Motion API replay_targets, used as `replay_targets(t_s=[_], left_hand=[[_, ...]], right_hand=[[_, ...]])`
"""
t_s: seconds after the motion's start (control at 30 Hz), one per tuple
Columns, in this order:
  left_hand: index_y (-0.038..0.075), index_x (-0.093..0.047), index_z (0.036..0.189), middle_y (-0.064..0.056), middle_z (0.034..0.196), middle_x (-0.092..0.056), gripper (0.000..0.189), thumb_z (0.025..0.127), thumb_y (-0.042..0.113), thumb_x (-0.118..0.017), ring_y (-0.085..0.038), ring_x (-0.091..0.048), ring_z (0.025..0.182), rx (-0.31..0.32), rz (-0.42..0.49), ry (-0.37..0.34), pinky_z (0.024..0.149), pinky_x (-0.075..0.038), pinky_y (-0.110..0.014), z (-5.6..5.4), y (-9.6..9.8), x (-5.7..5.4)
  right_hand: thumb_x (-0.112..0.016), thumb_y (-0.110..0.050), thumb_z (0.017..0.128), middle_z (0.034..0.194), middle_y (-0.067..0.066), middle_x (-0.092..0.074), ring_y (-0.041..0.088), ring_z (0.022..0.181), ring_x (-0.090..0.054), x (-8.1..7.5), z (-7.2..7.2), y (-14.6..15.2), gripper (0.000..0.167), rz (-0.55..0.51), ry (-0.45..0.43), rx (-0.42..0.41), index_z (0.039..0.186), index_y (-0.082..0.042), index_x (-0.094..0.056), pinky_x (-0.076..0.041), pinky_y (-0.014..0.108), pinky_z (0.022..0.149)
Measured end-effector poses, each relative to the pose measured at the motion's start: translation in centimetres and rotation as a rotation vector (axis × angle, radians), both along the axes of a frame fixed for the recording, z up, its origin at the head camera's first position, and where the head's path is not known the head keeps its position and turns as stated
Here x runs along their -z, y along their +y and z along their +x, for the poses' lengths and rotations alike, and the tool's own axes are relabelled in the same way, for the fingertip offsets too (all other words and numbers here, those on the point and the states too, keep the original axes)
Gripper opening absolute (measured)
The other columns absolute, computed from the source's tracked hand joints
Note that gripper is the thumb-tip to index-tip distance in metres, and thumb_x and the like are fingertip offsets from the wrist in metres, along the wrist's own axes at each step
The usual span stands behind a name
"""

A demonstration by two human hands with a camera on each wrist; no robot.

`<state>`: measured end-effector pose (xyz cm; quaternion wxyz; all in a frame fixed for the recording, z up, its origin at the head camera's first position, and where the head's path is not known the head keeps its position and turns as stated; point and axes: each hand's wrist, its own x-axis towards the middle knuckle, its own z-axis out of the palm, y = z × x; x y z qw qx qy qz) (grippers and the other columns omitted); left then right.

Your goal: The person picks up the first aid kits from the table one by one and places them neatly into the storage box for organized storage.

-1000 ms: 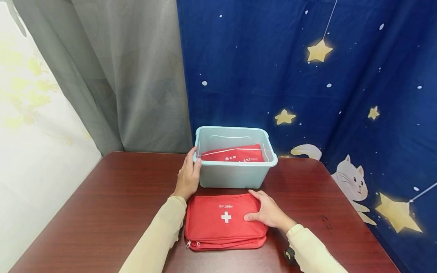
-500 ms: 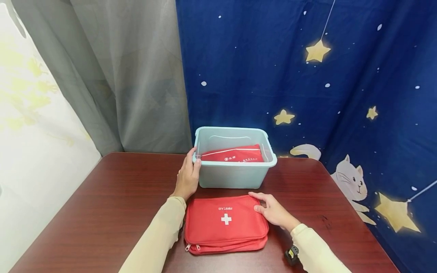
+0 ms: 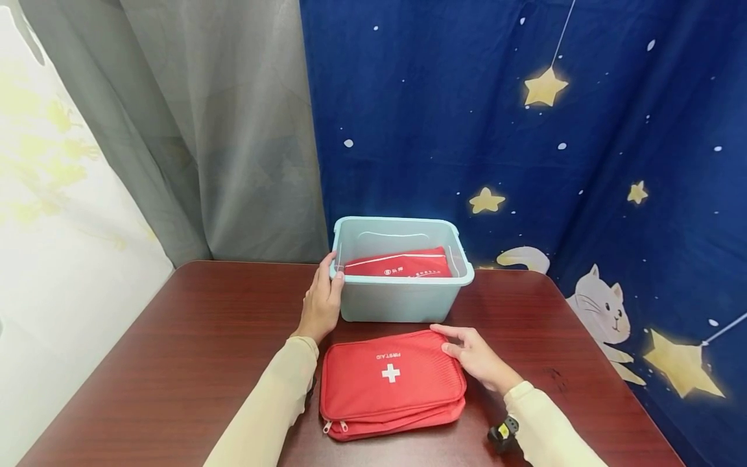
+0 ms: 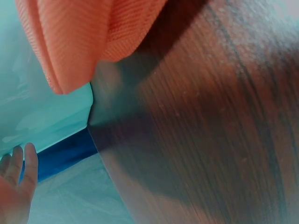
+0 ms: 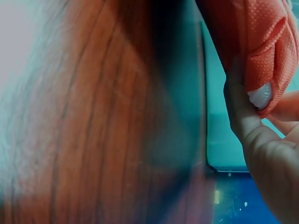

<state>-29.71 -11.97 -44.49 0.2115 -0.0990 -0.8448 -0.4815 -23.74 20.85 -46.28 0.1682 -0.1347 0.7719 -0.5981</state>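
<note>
A red first aid pouch [image 3: 392, 373] with a white cross and two zipper pulls lies at a slight angle close to me. My right hand [image 3: 481, 357] pinches its far right corner, thumb on the upper face and fingers at the edge. In the right wrist view, the pouch's corner [image 5: 268, 51] stands between thumb and fingers, beside a pale zipper pull. Behind the pouch stands a light blue plastic bin [image 3: 397, 301], with another red pouch [image 3: 403, 263] inside. My left hand [image 3: 321, 301] rests against the bin's left front corner; its visible fingers look straight in the left wrist view.
The dark red-brown wooden table [image 3: 222, 337] carries both bin and pouch. A grey curtain [image 3: 251, 130] and a blue starry curtain [image 3: 420, 117] hang behind its far edge. A black wrist device [image 3: 503, 433] sits at my right cuff.
My right hand has slid from the pouch's top face to its far right corner. The pouch has shifted a little right and toward me and turned slightly. Left hand and bin stay put.
</note>
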Motion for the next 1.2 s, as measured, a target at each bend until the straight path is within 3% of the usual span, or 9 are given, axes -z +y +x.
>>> replay_targets(t_s=[0.37, 0.83, 1.2], left_hand=[[0.028, -0.028, 0.155, -0.004, 0.153, -0.039, 0.050, 0.107, 0.040, -0.035, -0.029, -0.048, 0.131, 0.000, 0.000, -0.008, 0.105, -0.039, -0.060, -0.2, 0.1, 0.1], [0.030, -0.026, 0.155, -0.004, 0.154, -0.038, 0.051, 0.106, 0.041, -0.035, -0.029, -0.048, 0.131, 0.008, 0.008, -0.003, 0.104, -0.040, -0.060, -0.2, 0.1, 0.1], [0.028, -0.027, 0.155, -0.004, 0.152, -0.039, 0.051, 0.106, 0.041, -0.035, -0.029, -0.049, 0.129, 0.013, 0.012, 0.019, 0.103, -0.040, -0.062, -0.3, 0.0, 0.4]], right_hand=[[-0.056, -0.006, 0.100, 0.140, 0.025, -0.053, 0.030, 0.119, -0.062, -1.9, 0.1, 1.4, 0.052, -0.052, 0.018, -0.018, 0.148, 0.004, -0.041, -0.053, 0.040, 0.093], [-0.056, -0.008, 0.101, 0.142, 0.024, -0.051, 0.018, 0.113, -0.065, -5.3, 0.8, 3.3, 0.054, -0.171, 0.055, -0.009, 0.149, 0.007, -0.036, -0.053, 0.036, 0.091], [-0.055, -0.009, 0.102, 0.135, 0.009, -0.059, 0.020, 0.112, -0.066, -8.0, 0.8, 4.1, 0.054, -0.208, 0.092, 0.009, 0.150, 0.005, -0.036, -0.054, 0.040, 0.088]])
